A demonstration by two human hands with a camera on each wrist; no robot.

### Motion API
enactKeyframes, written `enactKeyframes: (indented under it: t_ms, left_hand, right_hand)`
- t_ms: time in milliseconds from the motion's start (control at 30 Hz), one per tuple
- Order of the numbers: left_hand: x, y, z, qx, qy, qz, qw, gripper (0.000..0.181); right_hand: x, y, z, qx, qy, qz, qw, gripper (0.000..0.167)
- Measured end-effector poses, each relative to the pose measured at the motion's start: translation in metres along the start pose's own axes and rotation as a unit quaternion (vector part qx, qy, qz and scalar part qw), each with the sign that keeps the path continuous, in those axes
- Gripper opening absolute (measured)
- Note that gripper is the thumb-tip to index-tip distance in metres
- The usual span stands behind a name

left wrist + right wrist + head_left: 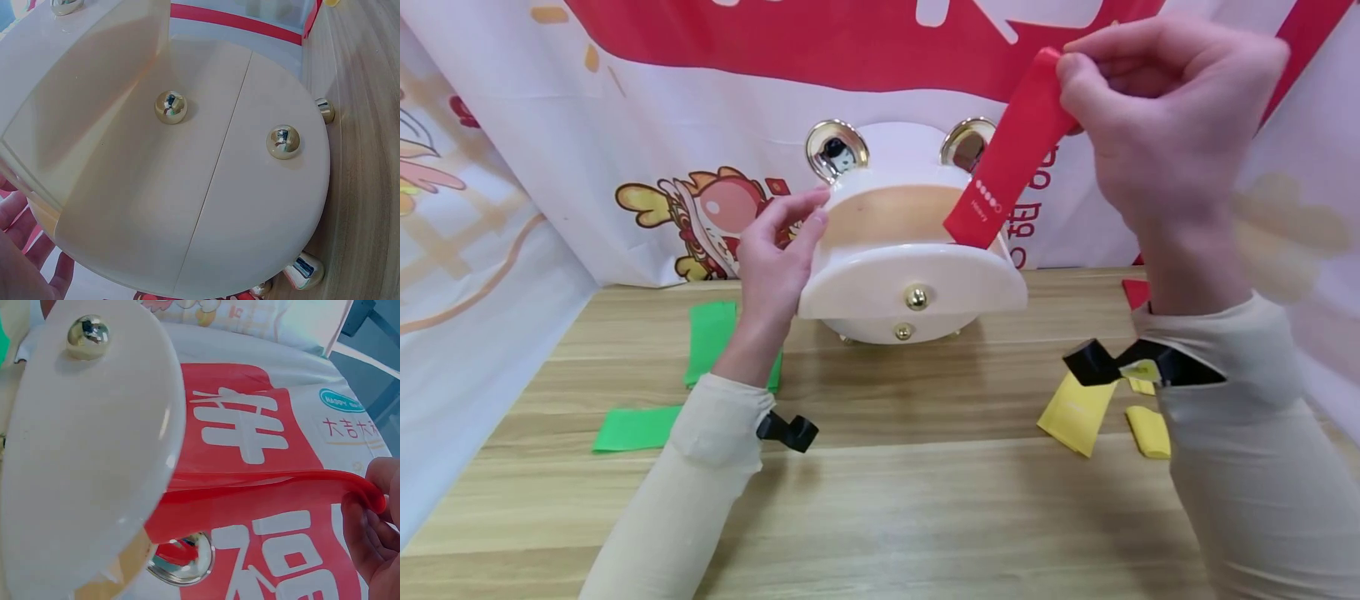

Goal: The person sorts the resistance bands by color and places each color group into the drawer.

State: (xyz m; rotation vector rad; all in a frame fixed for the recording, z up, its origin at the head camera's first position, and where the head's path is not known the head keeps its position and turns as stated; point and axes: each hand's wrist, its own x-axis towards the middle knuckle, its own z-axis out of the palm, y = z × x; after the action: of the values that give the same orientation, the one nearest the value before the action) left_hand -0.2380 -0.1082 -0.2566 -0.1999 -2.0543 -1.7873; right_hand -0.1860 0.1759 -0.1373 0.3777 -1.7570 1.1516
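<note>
Table (880,517): pale wood grain, flat, a firm base. Cabinet (898,146): glossy white, rounded body, standing on it; looks smooth enough to slide if tugged, so better to move the strip without jerks. Top drawer (857,279): pulled out, front a shallow curved slab, inside tan and matt. Worth bracing it lightly by the side, no downward push.

Right hand (1172,125): raised, thumb and forefinger pinching the strip's upper end. Left hand (778,250): at the drawer's left side, thumb and forefinger apart, fingers loosely extended, touching lightly at most.

Red strip (1011,154): hangs slanted from the pinch, lower end at the drawer opening behind the front; marked "Heavy". Thin, bendy, satiny, doubled in layers; probably stretchy and clingy. Best kept slack, layers together, tail clear of the drawer's rim.

Green strips (711,342), left, and yellow strips (1078,412), right: flat, matt. Drawer knob (916,297): small polished gold ball.
</note>
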Motion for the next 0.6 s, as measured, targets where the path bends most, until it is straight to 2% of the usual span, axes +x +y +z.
enactKeyframes:
  t_ms: [67,233,433,600]
  left_hand:
    - [0.000,0.000,0.000,0.002,0.001,0.001,1.0000,0.027]
    - [0.000,0.000,0.000,0.002,0.001,0.000,1.0000,0.027]
    - [0.001,0.000,0.000,-0.002,0.001,0.006,1.0000,0.027]
    - [0.001,-0.001,0.001,-0.004,0.004,0.009,0.9999,0.026]
  right_hand:
    - [-0.002,0.000,0.005,0.010,0.003,0.031,0.9995,0.018]
    - [-0.009,0.007,0.009,-0.011,-0.010,0.053,0.9985,0.022]
    - [-0.015,0.016,0.007,-0.043,-0.026,0.037,0.9980,0.022]
    - [-0.024,0.016,0.014,-0.071,-0.051,0.012,0.9961,0.022]
